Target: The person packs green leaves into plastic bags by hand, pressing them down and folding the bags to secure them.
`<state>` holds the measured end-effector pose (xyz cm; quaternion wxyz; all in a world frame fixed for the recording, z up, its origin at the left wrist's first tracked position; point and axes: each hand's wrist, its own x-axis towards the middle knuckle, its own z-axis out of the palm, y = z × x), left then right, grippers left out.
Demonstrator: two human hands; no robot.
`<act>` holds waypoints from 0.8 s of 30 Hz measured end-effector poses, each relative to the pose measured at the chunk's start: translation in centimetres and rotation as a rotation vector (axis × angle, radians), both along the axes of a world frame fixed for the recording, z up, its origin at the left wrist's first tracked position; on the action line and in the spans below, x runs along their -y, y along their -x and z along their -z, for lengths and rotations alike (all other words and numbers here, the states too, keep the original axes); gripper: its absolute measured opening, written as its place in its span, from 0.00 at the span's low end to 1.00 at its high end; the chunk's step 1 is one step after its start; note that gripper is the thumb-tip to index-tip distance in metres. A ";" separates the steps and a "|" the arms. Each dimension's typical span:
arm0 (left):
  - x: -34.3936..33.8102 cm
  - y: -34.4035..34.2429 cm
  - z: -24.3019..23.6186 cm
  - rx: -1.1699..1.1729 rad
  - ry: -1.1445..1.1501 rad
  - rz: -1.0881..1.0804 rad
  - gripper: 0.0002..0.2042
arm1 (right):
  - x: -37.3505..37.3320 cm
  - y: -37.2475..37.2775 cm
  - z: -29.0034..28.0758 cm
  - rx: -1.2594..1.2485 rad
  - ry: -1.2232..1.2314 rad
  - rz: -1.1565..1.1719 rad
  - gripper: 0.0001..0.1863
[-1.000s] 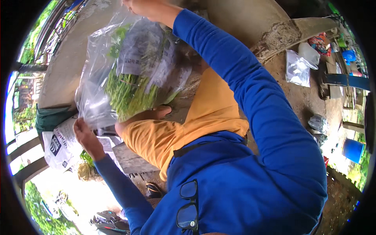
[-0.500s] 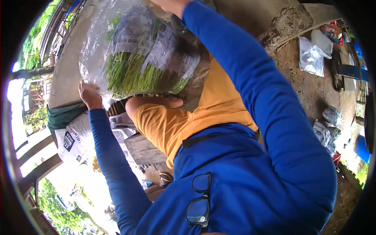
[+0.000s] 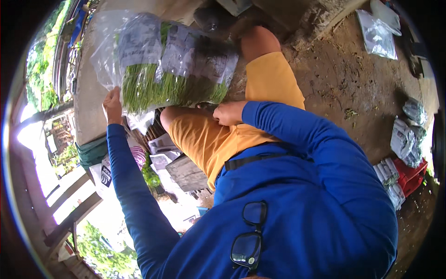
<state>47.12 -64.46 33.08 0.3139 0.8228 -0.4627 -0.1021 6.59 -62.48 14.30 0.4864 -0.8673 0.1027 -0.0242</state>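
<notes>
A large clear plastic bag [image 3: 103,60] lies in front of me, packed with long green vegetable stalks [image 3: 155,88] wrapped in printed newspaper [image 3: 139,43]. At the bag's lower left edge, my left hand [image 3: 112,107] is closed on the plastic with its fingers pinched together. My right hand [image 3: 230,113] is over my lap, beside the bag's lower right part, its fingers curled against the orange shorts. Whether anything sits inside those fingers is hidden.
A wooden block [image 3: 189,173] and a printed white sack [image 3: 104,179] are near my left arm. On the muddy floor to the right lie clear plastic bags [image 3: 377,35], several wrapped bundles [image 3: 403,139] and a red crate [image 3: 409,176]. A concrete ledge [image 3: 88,109] runs along the left.
My right hand has left the top of the bag and come down to my lap. My left hand stays at the bag's lower left edge. The bag's loose upper part has sunk lower.
</notes>
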 end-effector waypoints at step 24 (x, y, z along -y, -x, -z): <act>-1.4 3.2 -2.5 -0.197 -0.201 -0.086 0.36 | 3.3 -0.7 -2.4 0.015 0.002 0.133 0.13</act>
